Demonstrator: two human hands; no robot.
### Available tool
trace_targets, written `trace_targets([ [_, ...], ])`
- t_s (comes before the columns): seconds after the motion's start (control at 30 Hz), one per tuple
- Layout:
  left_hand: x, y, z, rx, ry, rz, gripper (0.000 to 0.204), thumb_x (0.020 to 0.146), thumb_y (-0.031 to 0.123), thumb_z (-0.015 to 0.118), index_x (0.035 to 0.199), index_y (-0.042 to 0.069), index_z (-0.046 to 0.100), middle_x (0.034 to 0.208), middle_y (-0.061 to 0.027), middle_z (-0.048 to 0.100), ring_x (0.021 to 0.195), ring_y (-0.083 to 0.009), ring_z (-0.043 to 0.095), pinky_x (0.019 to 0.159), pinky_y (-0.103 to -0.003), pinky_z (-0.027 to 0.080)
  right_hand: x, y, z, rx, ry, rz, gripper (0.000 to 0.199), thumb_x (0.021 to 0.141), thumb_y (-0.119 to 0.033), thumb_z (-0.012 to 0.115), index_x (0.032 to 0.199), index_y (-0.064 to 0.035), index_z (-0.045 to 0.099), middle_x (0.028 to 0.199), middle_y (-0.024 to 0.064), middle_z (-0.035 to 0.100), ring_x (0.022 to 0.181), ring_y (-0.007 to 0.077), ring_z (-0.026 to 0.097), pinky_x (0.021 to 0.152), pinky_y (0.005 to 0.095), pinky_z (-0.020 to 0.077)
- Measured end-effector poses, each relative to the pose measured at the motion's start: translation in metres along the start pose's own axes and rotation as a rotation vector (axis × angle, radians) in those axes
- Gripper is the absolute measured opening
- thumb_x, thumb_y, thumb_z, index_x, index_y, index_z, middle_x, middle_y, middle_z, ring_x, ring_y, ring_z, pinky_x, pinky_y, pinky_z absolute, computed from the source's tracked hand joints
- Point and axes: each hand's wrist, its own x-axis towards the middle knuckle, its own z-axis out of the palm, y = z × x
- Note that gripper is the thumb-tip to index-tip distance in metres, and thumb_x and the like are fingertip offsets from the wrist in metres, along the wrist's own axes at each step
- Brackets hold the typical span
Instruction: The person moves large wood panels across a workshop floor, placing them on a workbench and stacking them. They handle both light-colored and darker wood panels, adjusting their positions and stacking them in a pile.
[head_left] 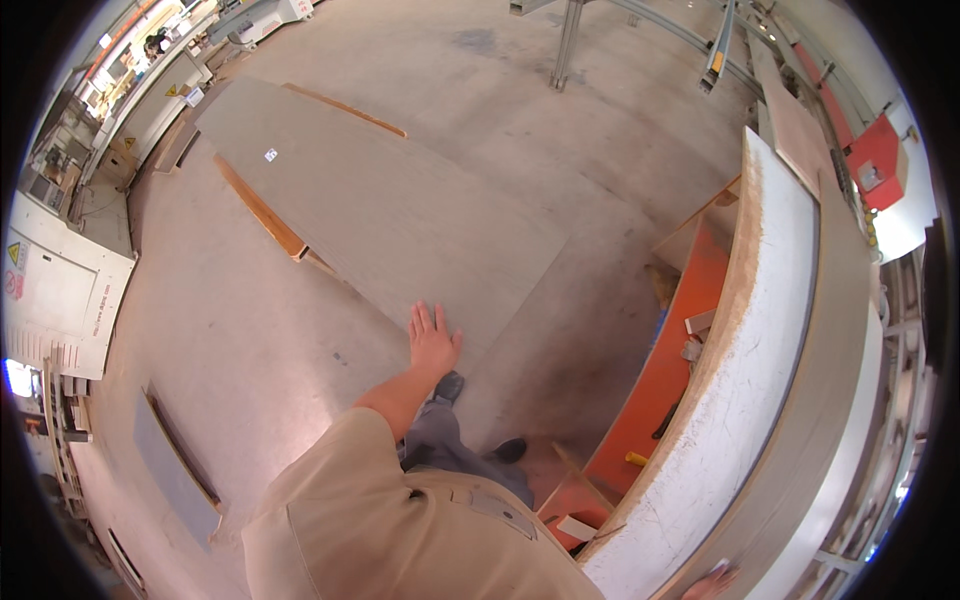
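Observation:
My left hand is stretched out in front of me, fingers spread and holding nothing. It hovers over the near corner of a large grey board that lies flat on wooden supports on the floor. Only a blurred part of my right hand shows at the bottom edge. It lies on the top of a thick white panel stack at my right, and its grip is hidden. My legs and dark shoes are below me on the concrete.
An orange machine frame with wood scraps sits under the white panel stack. A white cabinet stands at the left, a thin grey strip lies on the floor lower left, and metal posts rise at the back.

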Motion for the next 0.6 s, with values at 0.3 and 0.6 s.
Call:
trace_targets([
  [0.3,0.008,-0.015,-0.012,0.053,-0.156,0.046,0.074,0.088,0.040,0.056,0.146,0.001,0.030,0.149,-0.0314,0.024,0.141,-0.0445,0.020,0.114,-0.052,0.021,-0.195,0.086,-0.008,0.066,-0.111,0.247,0.056,0.098,-0.043,0.045,0.138,-0.0035,0.045,0.127,0.0207,0.057,0.118,0.0386,0.053,0.099,0.0477,0.0439],
  [0.6,-0.074,0.187,-0.069,-0.372,0.173,0.939,0.053,0.086,0.027,0.061,0.127,-0.004,0.050,0.141,-0.0276,0.036,0.127,-0.0415,0.040,0.105,-0.051,0.035,-0.095,0.170,0.029,0.229,-0.042,0.642,0.057,0.094,-0.045,0.050,0.132,-0.0028,0.053,0.119,0.0222,0.062,0.111,0.0404,0.058,0.094,0.0478,0.0471],
])
